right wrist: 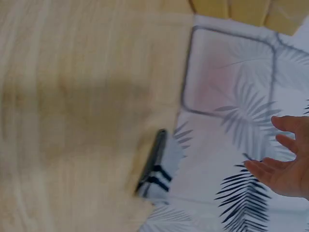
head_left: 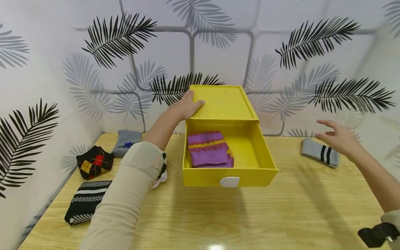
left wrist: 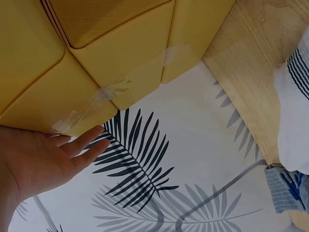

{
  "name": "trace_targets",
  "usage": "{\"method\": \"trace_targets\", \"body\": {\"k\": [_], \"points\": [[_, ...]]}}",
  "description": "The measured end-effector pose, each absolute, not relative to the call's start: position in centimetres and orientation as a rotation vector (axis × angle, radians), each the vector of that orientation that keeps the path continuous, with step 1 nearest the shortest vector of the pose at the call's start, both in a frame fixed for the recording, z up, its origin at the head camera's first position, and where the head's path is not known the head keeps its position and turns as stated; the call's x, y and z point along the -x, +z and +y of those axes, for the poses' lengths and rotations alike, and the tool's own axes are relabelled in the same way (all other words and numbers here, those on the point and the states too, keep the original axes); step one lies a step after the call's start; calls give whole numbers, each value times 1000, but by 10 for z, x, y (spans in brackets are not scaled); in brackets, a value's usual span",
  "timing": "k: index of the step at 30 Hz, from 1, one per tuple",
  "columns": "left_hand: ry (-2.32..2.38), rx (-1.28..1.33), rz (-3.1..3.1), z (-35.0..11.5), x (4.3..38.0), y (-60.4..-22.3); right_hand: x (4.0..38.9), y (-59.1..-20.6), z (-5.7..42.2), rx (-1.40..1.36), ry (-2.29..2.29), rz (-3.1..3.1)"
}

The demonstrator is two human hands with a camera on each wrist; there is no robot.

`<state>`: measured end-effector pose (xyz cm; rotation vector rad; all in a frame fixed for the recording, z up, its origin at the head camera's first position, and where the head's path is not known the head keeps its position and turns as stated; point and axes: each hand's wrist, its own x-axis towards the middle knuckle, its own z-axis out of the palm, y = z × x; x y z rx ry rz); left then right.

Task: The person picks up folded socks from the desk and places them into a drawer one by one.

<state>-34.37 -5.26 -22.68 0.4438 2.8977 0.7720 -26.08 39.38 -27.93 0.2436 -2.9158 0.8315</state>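
A yellow drawer box (head_left: 218,100) stands at the back of the table with its drawer (head_left: 247,149) pulled out. Inside the drawer, on the left, lies a folded purple sock with yellow stripes (head_left: 207,152). My left hand (head_left: 185,106) rests at the box's upper left edge, thumb on the top; the left wrist view shows that hand's fingers (left wrist: 87,145) fairly straight beside the box wall. My right hand (head_left: 339,139) hovers in the air at the right, fingers spread and holding nothing. Beyond it lies a folded grey sock with two black stripes (head_left: 320,152).
On the table's left side lie a black-and-white striped sock bundle (head_left: 87,201), an argyle bundle (head_left: 95,162) and a grey ribbed one (head_left: 126,142) with a blue mark. A white folded piece (head_left: 161,178) is partly behind the left forearm. A leaf-patterned wall (head_left: 218,52) stands behind.
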Motion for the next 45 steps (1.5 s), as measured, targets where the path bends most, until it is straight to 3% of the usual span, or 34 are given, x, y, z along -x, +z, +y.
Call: {"method": "trace_targets", "body": {"k": [5,15,32,40,45], "points": [[739,-444,2908,-53,344,-226,277,-333,418,-297,296,-2853],[739,-442,2909,-52,345,-226,280,-390,446,-92,219,-3141],[725,-455,2914,-53,346,-225,275,-395,441,-175,194,-3234],[727,-435,2888,-52,344,-224,252,-396,425,-372,-7,-3218],[734,-444,2885,-52,347,-223,234,-392,410,-689,-280,-3151]]}}
